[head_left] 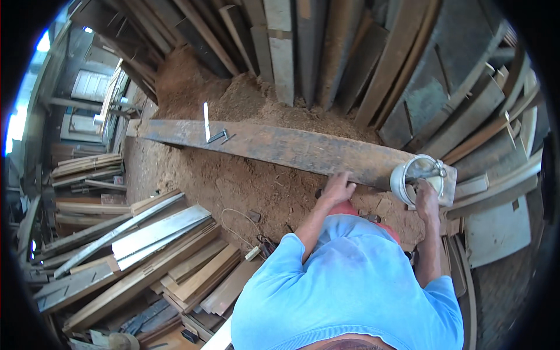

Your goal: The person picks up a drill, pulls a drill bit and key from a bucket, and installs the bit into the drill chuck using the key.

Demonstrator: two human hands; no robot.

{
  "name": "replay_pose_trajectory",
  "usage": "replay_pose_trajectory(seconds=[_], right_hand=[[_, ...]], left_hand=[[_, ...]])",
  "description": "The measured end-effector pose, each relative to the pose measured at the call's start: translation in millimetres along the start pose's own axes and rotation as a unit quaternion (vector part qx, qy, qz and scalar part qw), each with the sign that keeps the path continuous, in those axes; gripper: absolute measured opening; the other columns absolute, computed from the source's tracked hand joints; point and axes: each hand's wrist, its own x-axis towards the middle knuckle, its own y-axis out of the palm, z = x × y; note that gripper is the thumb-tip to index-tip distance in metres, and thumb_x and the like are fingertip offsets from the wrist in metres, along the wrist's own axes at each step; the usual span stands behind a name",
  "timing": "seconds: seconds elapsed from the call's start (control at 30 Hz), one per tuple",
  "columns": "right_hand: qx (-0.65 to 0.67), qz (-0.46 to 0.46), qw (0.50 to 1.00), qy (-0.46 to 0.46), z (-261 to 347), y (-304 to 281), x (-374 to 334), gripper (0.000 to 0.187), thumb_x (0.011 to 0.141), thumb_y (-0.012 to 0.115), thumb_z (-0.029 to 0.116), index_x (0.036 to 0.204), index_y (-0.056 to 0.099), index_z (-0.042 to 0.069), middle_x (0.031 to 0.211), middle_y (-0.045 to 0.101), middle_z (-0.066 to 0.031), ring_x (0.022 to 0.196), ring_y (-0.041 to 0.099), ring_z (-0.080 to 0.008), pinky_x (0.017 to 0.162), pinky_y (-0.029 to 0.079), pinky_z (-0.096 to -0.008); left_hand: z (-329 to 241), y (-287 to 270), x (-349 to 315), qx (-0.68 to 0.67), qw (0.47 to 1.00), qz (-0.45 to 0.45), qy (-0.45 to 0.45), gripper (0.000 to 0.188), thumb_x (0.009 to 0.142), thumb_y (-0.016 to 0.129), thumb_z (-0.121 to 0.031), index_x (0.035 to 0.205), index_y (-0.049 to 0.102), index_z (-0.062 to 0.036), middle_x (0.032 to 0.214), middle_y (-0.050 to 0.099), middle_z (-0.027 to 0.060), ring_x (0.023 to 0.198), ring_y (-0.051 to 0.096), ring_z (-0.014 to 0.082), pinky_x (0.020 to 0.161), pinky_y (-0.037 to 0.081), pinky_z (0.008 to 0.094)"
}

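A long, weathered wooden beam (291, 146) runs across in front of me like a low bench. At its right end stands a round, pale metal pail (399, 184) with a wire handle, tilted toward me. My right hand (427, 198) reaches into the pail's mouth with fingers curled; what they hold, if anything, is hidden. On the beam's near edge rests my left hand (338, 188), its fingers apart and nothing in them. Farther left on the beam lie a white straight strip (206, 121) and a small dark metal tool (219, 136) whose kind I cannot make out.
Boards (280, 52) lean along the far side behind heaped sawdust (192, 87). Stacked planks (151, 256) fill the near left. A pale cord (227, 219) with a plug (252, 253) lies on the ground beside me. More panels (496, 227) stand at right.
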Motion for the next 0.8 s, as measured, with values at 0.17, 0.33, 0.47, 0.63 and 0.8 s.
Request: replay_pose_trajectory(seconds=[0.17, 0.33, 0.47, 0.63, 0.8], right_hand=[[-0.021, -0.044, 0.999, -0.007, 83.1, -11.3, 35.2, 0.029, 0.092, 0.053, 0.002, 0.117, 0.066, -0.004, 0.111, 0.068, -0.0266, 0.108, 0.065, -0.0428, 0.099, 0.049, -0.0454], [0.001, 0.0, 1.0, -0.029, 172.1, 56.9, 84.2, 0.026, 0.092, 0.053, 0.002, 0.113, 0.067, -0.002, 0.111, 0.069, -0.0248, 0.106, 0.066, -0.0415, 0.095, 0.05, -0.0452], [0.008, 0.129, 0.989, -0.075, 215.2, 139.1, 103.5, 0.028, 0.091, 0.056, 0.006, 0.115, 0.068, -0.001, 0.112, 0.069, -0.0248, 0.107, 0.065, -0.0425, 0.094, 0.052, -0.0469], [0.013, 0.231, 0.972, -0.033, 269.3, 183.1, 106.5, 0.029, 0.089, 0.059, 0.011, 0.114, 0.07, 0.001, 0.111, 0.069, -0.025, 0.107, 0.065, -0.0435, 0.094, 0.052, -0.0489], [-0.031, 0.229, 0.972, -0.034, 278.1, 194.8, 113.7, 0.029, 0.09, 0.057, 0.012, 0.113, 0.069, 0.0, 0.11, 0.069, -0.0251, 0.103, 0.066, -0.0439, 0.093, 0.053, -0.049]], left_hand=[[124.6, -98.0, 1.9, 0.068, 0.965, -0.239, -0.083, 0.055, 0.087, 0.071, -0.028, 0.131, 0.052, 0.0, 0.121, 0.06, 0.0296, 0.116, 0.056, 0.0475, 0.098, 0.047, 0.0542], [262.0, -209.7, 20.5, 0.157, 0.93, -0.277, -0.182, 0.056, 0.083, 0.067, -0.018, 0.132, 0.049, 0.0009, 0.124, 0.058, 0.0299, 0.114, 0.057, 0.048, 0.096, 0.048, 0.0559], [341.8, -280.5, 37.1, 0.168, 0.913, -0.29, -0.233, 0.058, 0.081, 0.066, -0.014, 0.135, 0.049, -0.0016, 0.13, 0.055, 0.0299, 0.119, 0.055, 0.047, 0.101, 0.046, 0.0533], [444.0, -313.6, 56.6, 0.177, 0.912, -0.253, -0.271, 0.062, 0.079, 0.071, -0.017, 0.138, 0.051, -0.0104, 0.139, 0.05, 0.0286, 0.128, 0.05, 0.0474, 0.11, 0.04, 0.0535], [422.5, -325.1, 57.2, 0.269, 0.896, -0.15, -0.319, 0.066, 0.081, 0.071, -0.022, 0.143, 0.049, -0.0142, 0.14, 0.047, 0.0322, 0.132, 0.045, 0.0524, 0.111, 0.04, 0.0544]])
